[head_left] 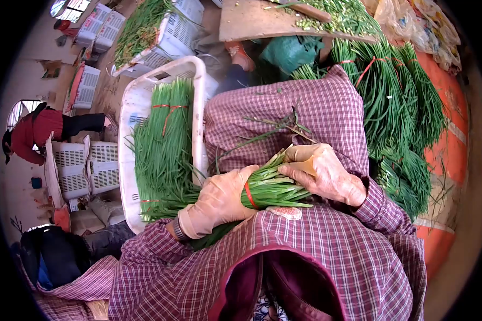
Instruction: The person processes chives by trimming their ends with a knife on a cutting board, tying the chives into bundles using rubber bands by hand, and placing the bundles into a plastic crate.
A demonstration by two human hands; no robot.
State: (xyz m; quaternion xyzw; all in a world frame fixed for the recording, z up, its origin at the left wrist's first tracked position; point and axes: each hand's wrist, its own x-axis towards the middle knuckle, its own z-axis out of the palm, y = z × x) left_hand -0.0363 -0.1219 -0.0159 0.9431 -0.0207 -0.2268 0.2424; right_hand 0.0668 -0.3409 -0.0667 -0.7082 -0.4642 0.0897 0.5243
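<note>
A bundle of green chives [276, 190] lies across my lap, bound with a red band [250, 195] near its pale stem ends. My left hand [218, 202], in a thin glove, is wrapped around it just left of the band. The leafy end runs out under my left forearm. At the stem ends, the gloved fingers of my right hand [326, 172] are closed on the upper stems. Loose green blades [262, 136] lie on the checked cloth [305, 107] over my lap.
To the left is a white plastic basket [200, 117] containing tied chives [168, 128]. More bundles [396, 101] are piled at right on an orange surface [452, 144]. A board [257, 21] with trimmings stands ahead. A person in red [40, 128] bends near crates [103, 166].
</note>
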